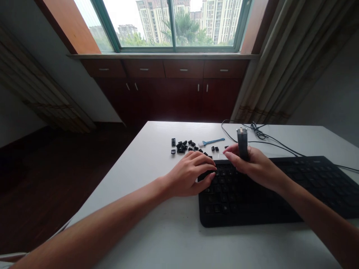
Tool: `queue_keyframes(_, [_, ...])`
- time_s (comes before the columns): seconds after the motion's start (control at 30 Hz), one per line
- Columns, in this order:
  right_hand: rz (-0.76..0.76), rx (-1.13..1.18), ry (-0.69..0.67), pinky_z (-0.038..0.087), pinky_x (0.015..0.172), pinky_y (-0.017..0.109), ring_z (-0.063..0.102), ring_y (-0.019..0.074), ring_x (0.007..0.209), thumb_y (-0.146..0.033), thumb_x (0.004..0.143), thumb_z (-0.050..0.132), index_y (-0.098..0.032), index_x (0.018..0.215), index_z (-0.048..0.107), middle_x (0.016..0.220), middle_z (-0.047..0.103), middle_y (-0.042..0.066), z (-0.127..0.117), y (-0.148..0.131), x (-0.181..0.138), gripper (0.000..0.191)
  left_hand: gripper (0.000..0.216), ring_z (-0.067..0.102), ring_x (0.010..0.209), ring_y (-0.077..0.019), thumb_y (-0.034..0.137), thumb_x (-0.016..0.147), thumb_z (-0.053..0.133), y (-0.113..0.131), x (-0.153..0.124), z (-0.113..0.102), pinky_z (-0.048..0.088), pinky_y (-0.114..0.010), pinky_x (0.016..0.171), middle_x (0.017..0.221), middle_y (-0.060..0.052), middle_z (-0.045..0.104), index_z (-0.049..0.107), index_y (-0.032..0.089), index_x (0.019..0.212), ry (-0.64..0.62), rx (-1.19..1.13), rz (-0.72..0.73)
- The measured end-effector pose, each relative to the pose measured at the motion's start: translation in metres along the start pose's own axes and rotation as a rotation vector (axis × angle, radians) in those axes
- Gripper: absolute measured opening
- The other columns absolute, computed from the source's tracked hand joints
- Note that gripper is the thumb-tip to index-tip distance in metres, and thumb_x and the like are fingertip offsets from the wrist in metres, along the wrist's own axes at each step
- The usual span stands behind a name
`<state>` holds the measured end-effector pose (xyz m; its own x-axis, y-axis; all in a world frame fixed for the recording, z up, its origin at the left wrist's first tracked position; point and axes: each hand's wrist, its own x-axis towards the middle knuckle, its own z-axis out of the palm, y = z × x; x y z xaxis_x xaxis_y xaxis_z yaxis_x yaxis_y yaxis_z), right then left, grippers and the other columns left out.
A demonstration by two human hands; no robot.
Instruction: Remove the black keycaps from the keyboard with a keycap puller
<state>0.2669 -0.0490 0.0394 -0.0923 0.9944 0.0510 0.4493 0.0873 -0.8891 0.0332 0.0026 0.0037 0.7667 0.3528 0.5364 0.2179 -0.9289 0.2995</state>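
Note:
A black keyboard (252, 209) lies on the white table, with some of its left-hand keys showing. My left hand (193, 173) rests over the keyboard's upper left corner, thumb a little apart from the curved fingers, and I see nothing held in it. Above the top rows, my right hand (252, 164) is closed around a dark handle-like tool (242, 144) with a silvery end, which stands upright out of the fist. Its lower end is hidden by the hand. Loose black keycaps (181, 148) lie in a heap just beyond my left hand.
A blue brush (211, 142) with pale bristles lies behind the keyboard. The black cable (259, 132) is coiled at the back right of the white table (134, 168). Beyond stand a dark red cabinet (168, 93) and a window (174, 24), with curtains at both sides.

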Motion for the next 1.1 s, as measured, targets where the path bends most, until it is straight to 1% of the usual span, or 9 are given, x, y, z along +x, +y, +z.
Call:
queue_keyframes(0.13, [-0.004,-0.026,-0.076,0.048,0.074,0.032,0.061,0.0203,0.081,-0.046,0.093,0.064,-0.019,0.099,0.068,0.089,0.067,0.004,0.000,-0.004,-0.006,0.028,0.025,0.063,0.105,-0.0221,0.022,0.094,0.060,-0.002,-0.001,0.001,0.050,-0.042,0.094,0.115,-0.007,0.070,0.063,0.019,0.119,0.030,-0.015,-0.008])
queue_keyframes(0.2, [0.006,-0.026,-0.101,0.048,0.075,0.032,0.061,0.0210,0.085,-0.045,0.094,0.063,-0.019,0.100,0.067,0.092,0.068,0.004,0.003,-0.003,-0.007,0.027,0.033,0.063,0.108,-0.0227,0.022,0.093,0.062,-0.003,-0.002,0.001,0.051,-0.043,0.095,0.119,-0.009,0.070,0.059,0.019,0.126,0.068,-0.038,0.000])
queue_keyframes(0.37, [0.007,0.007,-0.094,0.044,0.064,0.029,0.055,0.0169,0.073,-0.053,0.095,0.059,-0.019,0.096,0.061,0.080,0.061,0.001,0.009,0.000,-0.011,0.034,0.037,0.063,0.110,-0.0228,0.018,0.092,0.064,-0.004,-0.003,0.000,0.053,-0.043,0.094,0.123,-0.008,0.070,0.057,0.022,0.128,0.073,-0.065,0.089])
queue_keyframes(0.47, [-0.011,0.038,-0.071,0.044,0.064,0.029,0.053,0.0156,0.071,-0.054,0.095,0.058,-0.020,0.096,0.058,0.078,0.058,0.000,0.010,0.002,-0.012,0.034,0.036,0.063,0.108,-0.0224,0.018,0.091,0.065,-0.004,-0.002,-0.001,0.054,-0.043,0.093,0.121,-0.007,0.071,0.059,0.022,0.127,0.043,-0.053,0.109])
queue_keyframes(0.7, [0.000,0.128,-0.116,0.046,0.063,0.029,0.056,0.0148,0.069,-0.041,0.090,0.069,-0.021,0.084,0.049,0.079,0.060,0.000,0.006,0.008,-0.011,0.029,0.033,0.064,0.105,-0.0220,0.016,0.091,0.065,-0.003,0.000,0.000,0.054,-0.041,0.092,0.118,-0.007,0.073,0.062,0.020,0.123,0.032,-0.040,0.105])
queue_keyframes(0.87, [0.009,0.365,-0.189,0.051,0.072,0.031,0.062,0.0156,0.075,-0.033,0.081,0.080,-0.021,0.081,0.045,0.083,0.064,0.000,0.003,0.007,-0.008,0.036,0.026,0.065,0.100,-0.0205,0.017,0.091,0.066,-0.002,-0.001,0.000,0.053,-0.039,0.090,0.112,-0.006,0.074,0.064,0.020,0.116,0.028,-0.035,0.103])
queue_keyframes(0.93, [0.024,0.407,-0.213,0.053,0.077,0.032,0.064,0.0172,0.081,-0.034,0.081,0.080,-0.020,0.077,0.049,0.085,0.067,0.002,0.003,0.006,-0.007,0.034,0.024,0.065,0.099,-0.0201,0.018,0.090,0.067,-0.001,-0.001,0.000,0.053,-0.039,0.089,0.110,-0.005,0.074,0.065,0.020,0.114,0.040,-0.026,0.093])
queue_keyframes(1.0, [0.071,0.436,-0.227,0.055,0.084,0.034,0.067,0.0191,0.087,-0.040,0.086,0.075,-0.017,0.079,0.059,0.088,0.069,0.005,0.002,0.004,-0.007,0.029,0.021,0.065,0.097,-0.0197,0.019,0.090,0.069,-0.002,-0.001,0.000,0.053,-0.038,0.087,0.107,-0.005,0.074,0.066,0.020,0.111,0.049,-0.014,0.093])
queue_keyframes(1.1, [0.118,0.488,-0.237,0.056,0.090,0.037,0.069,0.0195,0.090,-0.049,0.093,0.064,-0.015,0.086,0.067,0.095,0.070,0.007,0.003,0.001,-0.008,0.035,0.018,0.065,0.094,-0.0192,0.023,0.089,0.071,-0.002,-0.002,0.001,0.053,-0.037,0.085,0.102,-0.004,0.074,0.066,0.020,0.106,0.055,-0.002,0.104])
